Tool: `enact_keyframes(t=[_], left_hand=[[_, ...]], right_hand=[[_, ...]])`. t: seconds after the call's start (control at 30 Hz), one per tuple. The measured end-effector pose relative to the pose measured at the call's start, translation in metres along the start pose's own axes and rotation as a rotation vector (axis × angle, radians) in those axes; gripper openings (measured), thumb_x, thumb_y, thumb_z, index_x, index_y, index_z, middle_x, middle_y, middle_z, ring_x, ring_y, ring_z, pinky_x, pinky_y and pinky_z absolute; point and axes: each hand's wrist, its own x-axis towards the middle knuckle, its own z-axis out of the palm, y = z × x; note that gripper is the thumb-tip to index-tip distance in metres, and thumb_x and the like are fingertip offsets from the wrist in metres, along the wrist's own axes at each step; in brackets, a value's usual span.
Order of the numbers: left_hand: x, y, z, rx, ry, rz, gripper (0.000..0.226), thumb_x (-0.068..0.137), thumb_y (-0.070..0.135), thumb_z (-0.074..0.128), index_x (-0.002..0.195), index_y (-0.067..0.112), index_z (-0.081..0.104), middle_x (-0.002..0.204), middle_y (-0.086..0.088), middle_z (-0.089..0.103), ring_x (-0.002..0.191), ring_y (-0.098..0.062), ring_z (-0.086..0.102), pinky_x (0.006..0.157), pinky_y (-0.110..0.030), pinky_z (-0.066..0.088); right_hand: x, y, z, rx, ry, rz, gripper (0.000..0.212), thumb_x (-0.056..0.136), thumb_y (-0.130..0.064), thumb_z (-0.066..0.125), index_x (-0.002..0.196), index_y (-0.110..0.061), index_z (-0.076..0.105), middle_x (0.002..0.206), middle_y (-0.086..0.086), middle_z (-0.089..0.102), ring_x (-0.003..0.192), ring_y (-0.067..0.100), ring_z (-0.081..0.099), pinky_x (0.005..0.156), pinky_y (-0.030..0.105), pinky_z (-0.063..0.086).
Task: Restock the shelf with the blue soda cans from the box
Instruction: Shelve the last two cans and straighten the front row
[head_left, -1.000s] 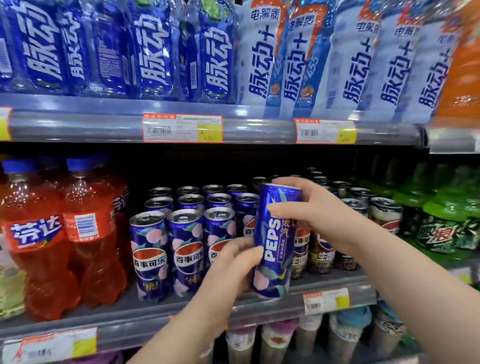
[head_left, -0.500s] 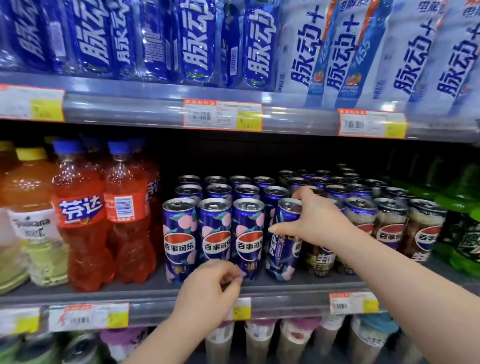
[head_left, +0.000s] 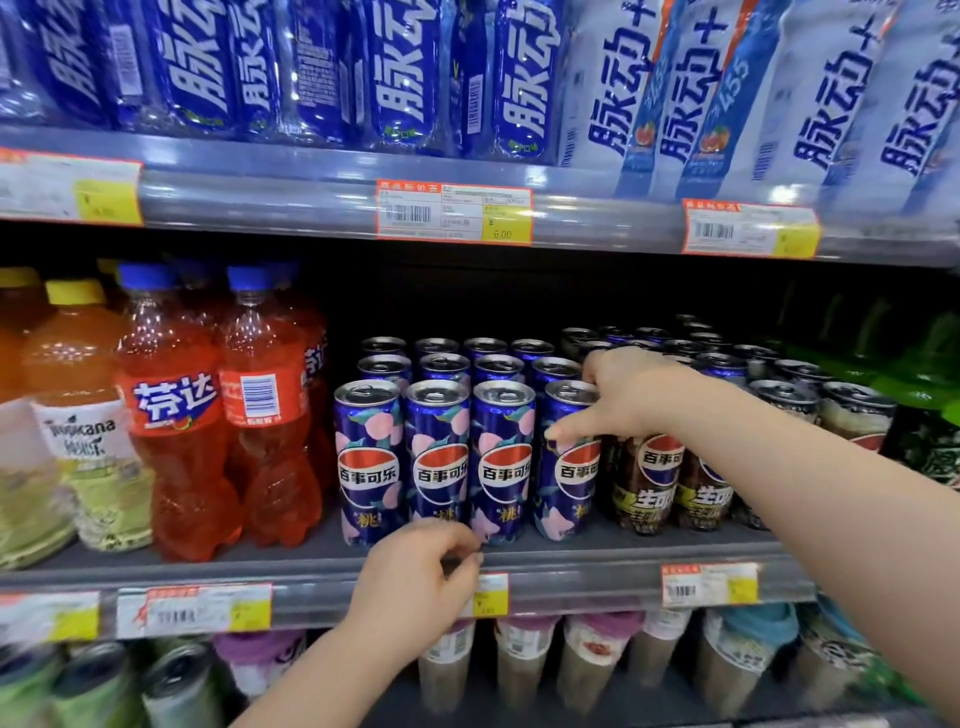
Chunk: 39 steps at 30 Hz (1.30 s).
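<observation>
Head view: right hand (head_left: 618, 400) grips rightmost front blue can (head_left: 566, 483) top; left hand (head_left: 415, 587) curled, empty.

Lifted blue can (head_left: 565, 467) now on shelf (head_left: 311, 578)

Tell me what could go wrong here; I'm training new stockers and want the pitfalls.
The right hand grips the blue can by its top, close against the dark cans; pulling away carelessly might knock either over. The left hand hangs curled by the shelf edge, where a bump could jostle the front row.
</observation>
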Motion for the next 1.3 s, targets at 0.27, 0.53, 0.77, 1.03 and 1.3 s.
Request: enact_keyframes(t=[0.27,0.53,0.77,1.03,1.3], left_hand=[[0.000,-0.004,0.002,-0.015,-0.018,-0.021,0.019,0.083,0.030,0.058,0.099,0.031,0.069,0.083,0.025,0.055,0.080,0.006,0.053,0.068,-0.002,0.036],[0.002,-0.004,0.001,-0.005,-0.032,-0.016,0.019,0.084,0.032,0.057,0.099,0.032,0.068,0.085,0.024,0.055,0.081,0.006,0.052,0.066,0.001,0.033],[0.001,-0.004,0.000,-0.013,-0.045,-0.020,0.019,0.084,0.033,0.057,0.101,0.032,0.067,0.088,0.023,0.056,0.085,0.005,0.054,0.074,-0.006,0.040],[0.008,0.010,-0.028,-0.048,0.135,0.160,0.016,0.082,0.020,0.058,0.094,0.021,0.068,0.085,0.020,0.060,0.081,0.001,0.057,0.072,-0.025,0.051],[0.071,0.016,-0.096,0.438,0.234,0.121,0.059,0.068,0.041,0.075,0.120,0.018,0.059,0.121,-0.005,0.057,0.114,-0.028,0.049,0.093,-0.042,0.040]], right_hand=[[0.003,0.008,0.000,0.193,-0.094,-0.099,0.083,0.069,-0.047,0.075,0.138,-0.023,0.036,0.128,0.007,0.054,0.073,0.012,0.065,0.044,0.018,0.048],[0.005,0.006,-0.001,0.213,-0.121,-0.059,0.085,0.065,-0.048,0.078,0.136,-0.020,0.040,0.080,0.001,0.069,0.066,0.012,0.069,0.044,0.018,0.049],[0.002,0.003,-0.001,0.209,-0.116,-0.038,0.087,0.064,-0.050,0.077,0.135,-0.019,0.038,0.087,0.001,0.066,0.060,0.008,0.064,0.045,0.018,0.050],[-0.010,0.003,-0.001,-0.098,-0.055,-0.111,0.095,0.068,-0.055,0.071,0.144,-0.026,0.022,0.145,0.005,0.039,0.123,0.026,0.047,0.092,0.035,0.046],[-0.011,-0.037,-0.002,0.063,0.067,-0.315,0.088,0.069,-0.069,0.059,0.141,-0.029,0.031,0.143,0.003,0.038,0.126,0.025,0.043,0.097,0.040,0.044]])
